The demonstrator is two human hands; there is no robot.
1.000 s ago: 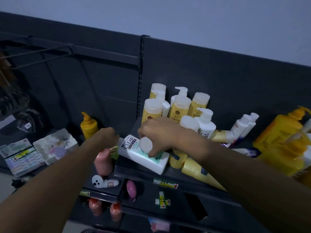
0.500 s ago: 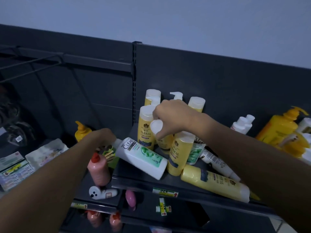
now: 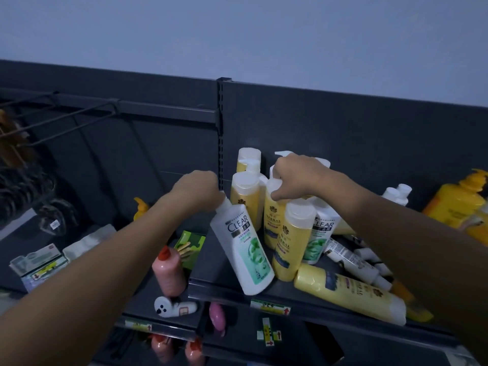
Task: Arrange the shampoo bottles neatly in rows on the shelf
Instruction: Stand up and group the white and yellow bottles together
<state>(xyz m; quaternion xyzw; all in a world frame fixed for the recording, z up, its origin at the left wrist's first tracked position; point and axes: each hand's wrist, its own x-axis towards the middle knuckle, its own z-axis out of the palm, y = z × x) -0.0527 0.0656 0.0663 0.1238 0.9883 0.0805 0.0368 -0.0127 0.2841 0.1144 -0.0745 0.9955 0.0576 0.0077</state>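
Observation:
My left hand (image 3: 196, 190) grips the cap end of a white Clear shampoo bottle (image 3: 244, 252), which leans tilted with its base near the front edge of the dark shelf (image 3: 224, 289). My right hand (image 3: 295, 177) holds the white cap of an upright yellow bottle (image 3: 272, 215) in the standing group. More yellow bottles (image 3: 244, 192) stand behind it, and another yellow bottle (image 3: 294, 241) and a second Clear bottle (image 3: 320, 233) stand in front. A yellow bottle (image 3: 348, 294) lies on its side at the front right.
Small white bottles (image 3: 353, 262) lie behind the fallen yellow one. Big yellow pump bottles (image 3: 456, 204) stand at the far right. A pink bottle (image 3: 169, 273) and a green packet (image 3: 191, 245) sit on the lower left shelf, with boxes (image 3: 39, 262) further left.
My left hand has taken the lying Clear bottle by its cap and tipped it up towards standing. My right hand has carried the yellow bottle back into the standing group.

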